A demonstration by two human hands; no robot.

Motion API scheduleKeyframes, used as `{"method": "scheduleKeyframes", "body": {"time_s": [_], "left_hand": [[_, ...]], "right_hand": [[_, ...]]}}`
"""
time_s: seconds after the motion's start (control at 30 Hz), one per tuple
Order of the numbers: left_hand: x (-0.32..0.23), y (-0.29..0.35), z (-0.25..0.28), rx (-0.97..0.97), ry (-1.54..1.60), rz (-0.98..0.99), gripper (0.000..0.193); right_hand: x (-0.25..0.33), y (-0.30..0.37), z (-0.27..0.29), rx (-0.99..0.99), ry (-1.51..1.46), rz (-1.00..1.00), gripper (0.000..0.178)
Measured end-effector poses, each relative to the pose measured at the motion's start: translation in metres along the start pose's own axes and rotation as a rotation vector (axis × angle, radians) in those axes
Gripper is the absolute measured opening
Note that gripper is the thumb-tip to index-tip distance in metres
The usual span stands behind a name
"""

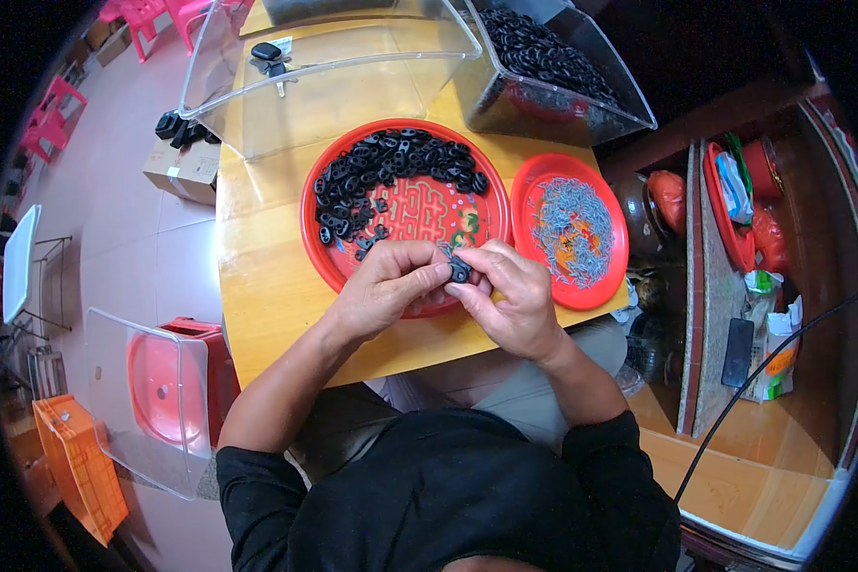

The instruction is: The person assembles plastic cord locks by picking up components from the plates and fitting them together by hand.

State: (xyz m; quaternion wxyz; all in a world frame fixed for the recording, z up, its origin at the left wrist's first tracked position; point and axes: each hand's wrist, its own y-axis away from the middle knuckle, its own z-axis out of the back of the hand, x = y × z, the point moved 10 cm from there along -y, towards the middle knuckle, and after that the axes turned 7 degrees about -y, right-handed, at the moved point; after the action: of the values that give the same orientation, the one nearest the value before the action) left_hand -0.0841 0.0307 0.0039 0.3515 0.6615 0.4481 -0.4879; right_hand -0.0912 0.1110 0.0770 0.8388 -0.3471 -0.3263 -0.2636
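Note:
Over the near rim of a round red tray (311, 229), both hands meet at a small black plastic part with holes (459, 271). My right hand (515, 294) pinches the part between thumb and fingers. The closed fingertips of my left hand (386, 284) press against its other side; a bit of grey shows there, too small to make out. Many similar black parts (400, 153) lie heaped along the tray's far and left sides. To the right, a smaller red tray (617, 250) holds many thin grey pieces (572, 224), which look like screws or pins.
A clear bin (629, 116) full of black parts stands at the far right of the wooden table (267, 329). Another clear bin (353, 95) is at the far left, keys (276, 69) showing through it. Shelves (691, 286) stand right; a cardboard box (186, 170) sits left.

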Motion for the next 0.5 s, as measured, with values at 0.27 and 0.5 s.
{"method": "scheduleKeyframes", "body": {"time_s": [0.27, 0.5], "left_hand": [[0.008, -0.001, 0.0, -0.017, -0.031, 0.007, 0.017], [0.006, -0.001, 0.003, -0.068, -0.096, -0.018, 0.019]], "right_hand": [[0.01, 0.0, 0.003, -0.035, -0.021, 0.127, 0.03], [0.005, 0.003, -0.001, -0.029, -0.021, 0.178, 0.03]]}}
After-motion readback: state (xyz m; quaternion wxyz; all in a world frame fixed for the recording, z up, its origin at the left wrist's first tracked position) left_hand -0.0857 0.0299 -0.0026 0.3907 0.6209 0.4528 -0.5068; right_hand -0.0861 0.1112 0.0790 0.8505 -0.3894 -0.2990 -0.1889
